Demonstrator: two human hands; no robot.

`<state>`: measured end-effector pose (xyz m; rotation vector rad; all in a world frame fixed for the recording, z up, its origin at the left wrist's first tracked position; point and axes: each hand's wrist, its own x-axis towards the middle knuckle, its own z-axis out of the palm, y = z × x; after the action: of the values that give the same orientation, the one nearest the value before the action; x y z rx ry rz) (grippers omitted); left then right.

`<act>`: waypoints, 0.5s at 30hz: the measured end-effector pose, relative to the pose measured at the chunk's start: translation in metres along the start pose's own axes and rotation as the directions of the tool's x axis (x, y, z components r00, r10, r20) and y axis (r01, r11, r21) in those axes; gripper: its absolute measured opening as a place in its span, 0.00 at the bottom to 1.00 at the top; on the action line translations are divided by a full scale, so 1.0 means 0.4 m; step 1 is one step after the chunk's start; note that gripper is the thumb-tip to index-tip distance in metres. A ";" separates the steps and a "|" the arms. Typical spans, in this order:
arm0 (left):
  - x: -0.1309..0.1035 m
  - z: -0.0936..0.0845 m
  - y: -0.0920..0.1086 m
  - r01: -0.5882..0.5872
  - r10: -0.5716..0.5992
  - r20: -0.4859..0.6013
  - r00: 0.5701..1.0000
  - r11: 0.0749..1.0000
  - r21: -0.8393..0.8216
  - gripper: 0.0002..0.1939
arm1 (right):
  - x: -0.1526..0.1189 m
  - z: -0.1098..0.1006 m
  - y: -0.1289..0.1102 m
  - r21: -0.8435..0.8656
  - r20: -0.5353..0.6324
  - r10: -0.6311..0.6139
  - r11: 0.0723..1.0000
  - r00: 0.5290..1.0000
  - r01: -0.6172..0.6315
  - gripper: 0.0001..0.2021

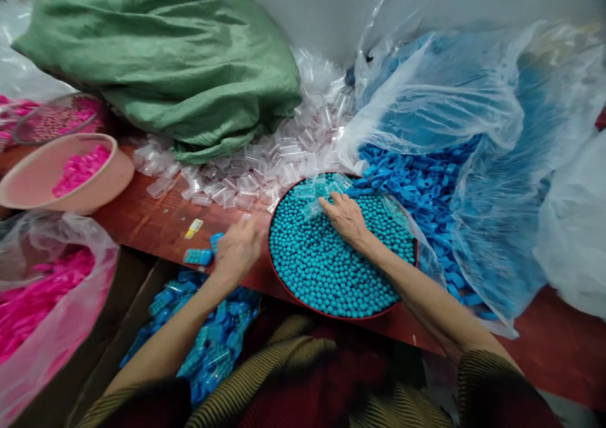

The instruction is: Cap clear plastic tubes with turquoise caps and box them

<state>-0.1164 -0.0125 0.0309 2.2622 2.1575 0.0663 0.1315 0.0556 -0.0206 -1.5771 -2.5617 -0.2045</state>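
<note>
A round red-rimmed tray (303, 270) full of small turquoise balls stands at the table's front edge. Over its upper part is my right hand (348, 219), fingers bent, its fingertips at a clear plastic case (312, 208) lying on the balls. Left of the tray my left hand (239, 245) is smeared by motion above the red table; what it holds, if anything, cannot be made out. Beside it lie a filled blue-capped case (197, 256) and another blue piece (216, 241).
Many clear cases (246, 178) lie behind the tray, under a green sack (180, 55). Blue caps (416, 182) spill from a plastic bag at right. A pink basin (95, 178) and a bag of pink pieces (47, 295) are at left; filled blue cases (213, 339) lie below the edge.
</note>
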 end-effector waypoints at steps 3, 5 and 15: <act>0.052 0.042 0.108 -0.199 0.200 0.011 0.980 0.977 -0.075 0.29 | -0.003 0.006 -0.005 0.004 0.013 -0.021 1.000 1.000 0.021 0.17; 0.092 0.074 0.154 -0.317 0.319 0.009 0.948 0.945 -0.083 0.28 | -0.006 0.005 -0.008 0.013 0.016 -0.032 0.999 0.999 0.032 0.17; 0.197 0.137 0.161 -0.479 0.482 -0.047 0.875 0.847 -0.229 0.14 | 0.009 -0.019 -0.021 0.046 0.020 -0.077 0.996 0.997 0.076 0.16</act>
<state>-0.0461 0.0640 -0.0196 2.5761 1.4251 0.2940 0.1225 0.0537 -0.0131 -1.4756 -2.6261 -0.1365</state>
